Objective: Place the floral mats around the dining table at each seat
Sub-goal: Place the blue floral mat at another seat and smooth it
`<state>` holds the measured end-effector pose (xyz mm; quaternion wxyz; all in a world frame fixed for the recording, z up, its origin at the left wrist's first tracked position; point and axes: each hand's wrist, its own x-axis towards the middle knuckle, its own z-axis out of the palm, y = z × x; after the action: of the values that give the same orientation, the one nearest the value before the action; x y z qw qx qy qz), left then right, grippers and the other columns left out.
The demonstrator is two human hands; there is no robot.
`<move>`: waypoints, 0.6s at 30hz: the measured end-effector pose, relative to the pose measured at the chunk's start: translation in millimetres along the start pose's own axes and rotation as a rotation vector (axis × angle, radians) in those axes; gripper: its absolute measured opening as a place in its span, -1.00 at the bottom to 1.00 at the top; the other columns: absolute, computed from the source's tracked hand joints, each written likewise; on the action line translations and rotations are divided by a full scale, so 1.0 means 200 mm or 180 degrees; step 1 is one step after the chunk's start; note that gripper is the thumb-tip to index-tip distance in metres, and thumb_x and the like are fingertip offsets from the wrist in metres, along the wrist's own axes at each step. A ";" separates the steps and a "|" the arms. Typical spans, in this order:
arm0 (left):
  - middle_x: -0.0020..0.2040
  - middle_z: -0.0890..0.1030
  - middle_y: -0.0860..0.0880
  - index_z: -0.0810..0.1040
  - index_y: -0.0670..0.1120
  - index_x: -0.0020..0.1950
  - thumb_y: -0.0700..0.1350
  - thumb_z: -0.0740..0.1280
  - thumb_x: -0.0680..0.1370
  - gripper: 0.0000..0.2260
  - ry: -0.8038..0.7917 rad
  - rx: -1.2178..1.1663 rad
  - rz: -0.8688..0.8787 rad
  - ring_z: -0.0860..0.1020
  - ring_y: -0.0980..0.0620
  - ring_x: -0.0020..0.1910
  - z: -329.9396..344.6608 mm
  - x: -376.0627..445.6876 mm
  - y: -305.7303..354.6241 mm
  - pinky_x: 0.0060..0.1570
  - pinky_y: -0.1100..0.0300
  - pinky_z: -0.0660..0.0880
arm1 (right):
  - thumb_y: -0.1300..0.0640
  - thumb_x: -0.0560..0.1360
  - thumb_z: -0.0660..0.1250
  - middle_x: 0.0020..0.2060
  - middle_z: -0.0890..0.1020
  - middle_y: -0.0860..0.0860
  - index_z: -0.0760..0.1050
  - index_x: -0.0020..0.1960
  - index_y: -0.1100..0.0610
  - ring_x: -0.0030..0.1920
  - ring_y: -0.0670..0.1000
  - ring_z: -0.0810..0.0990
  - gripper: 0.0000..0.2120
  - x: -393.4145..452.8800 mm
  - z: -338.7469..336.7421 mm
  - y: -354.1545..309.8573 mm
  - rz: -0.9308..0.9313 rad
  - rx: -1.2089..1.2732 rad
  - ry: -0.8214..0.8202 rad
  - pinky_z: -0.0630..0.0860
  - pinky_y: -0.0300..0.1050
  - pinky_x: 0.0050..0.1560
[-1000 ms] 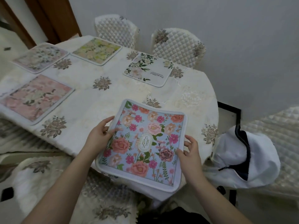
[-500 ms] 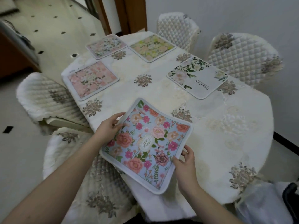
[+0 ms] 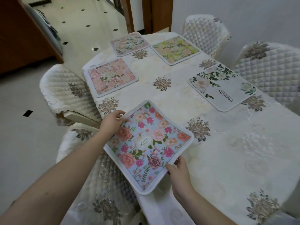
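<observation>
A blue floral mat (image 3: 148,143) lies at the near edge of the dining table (image 3: 227,151), its near corner hanging past the rim. My left hand (image 3: 112,123) grips its left edge, thumb on top. My right hand (image 3: 177,170) pinches its near right edge. On the cream cloth further off lie a pink mat (image 3: 112,77), a pale floral mat (image 3: 129,43), a yellow-green mat (image 3: 176,49) and a white mat with green leaves (image 3: 222,87).
Quilted cream chairs stand round the table: one at the left (image 3: 65,88), one under my arms (image 3: 100,184), two along the far right (image 3: 204,30) (image 3: 269,65). A wooden cabinet (image 3: 21,34) and tiled floor lie to the left.
The view has swung left, away from the white bag on the right chair. The blue mat has turned a little counter-clockwise in both hands and still lies at the near table edge.
</observation>
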<state>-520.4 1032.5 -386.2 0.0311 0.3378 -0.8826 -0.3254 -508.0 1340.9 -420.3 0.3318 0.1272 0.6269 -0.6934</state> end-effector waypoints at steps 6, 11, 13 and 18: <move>0.02 0.63 0.02 0.55 -0.01 0.32 -0.01 0.35 0.61 -0.71 -0.0077 -0.0111 0.0003 0.54 0.02 -0.11 0.02 0.21 -0.10 -0.20 0.12 0.51 | 0.28 0.60 0.27 0.03 0.68 0.09 0.49 0.18 0.16 0.00 0.06 0.68 -0.82 0.10 0.16 0.04 0.0074 0.0152 0.0192 0.61 -0.12 -0.12; 0.14 0.63 -0.08 0.56 0.01 0.32 0.00 0.33 0.62 -0.72 -0.0184 -0.0224 0.0013 0.54 -0.02 -0.06 0.06 0.41 -0.16 -0.14 0.14 0.43 | 0.30 0.58 0.30 -0.04 0.70 0.15 0.54 0.08 0.21 -0.03 0.13 0.69 -0.90 0.21 0.25 0.06 0.0083 0.0017 0.0328 0.62 0.09 0.05; 0.15 0.63 -0.08 0.56 0.00 0.31 -0.01 0.33 0.62 -0.73 -0.0194 -0.0167 0.0065 0.53 -0.03 -0.07 0.08 0.47 -0.17 -0.14 0.13 0.43 | 0.31 0.56 0.31 -0.07 0.71 0.15 0.55 0.05 0.21 -0.05 0.13 0.69 -0.91 0.24 0.28 0.06 0.0081 -0.0033 0.0368 0.61 0.03 0.00; 0.08 0.65 -0.10 0.61 -0.05 0.22 -0.05 0.33 0.62 -0.79 -0.0173 -0.0054 0.0184 0.54 -0.07 -0.07 0.11 0.60 -0.17 -0.11 0.08 0.47 | 0.30 0.54 0.36 -0.14 0.71 0.15 0.58 -0.02 0.19 -0.16 0.11 0.66 -0.93 0.34 0.32 0.04 0.0024 -0.0231 0.0444 0.62 0.04 -0.05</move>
<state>-598.7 951.4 -443.8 0.0193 0.3029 -0.8898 -0.3409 -538.0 1259.6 -456.2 0.2943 0.1654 0.6728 -0.6583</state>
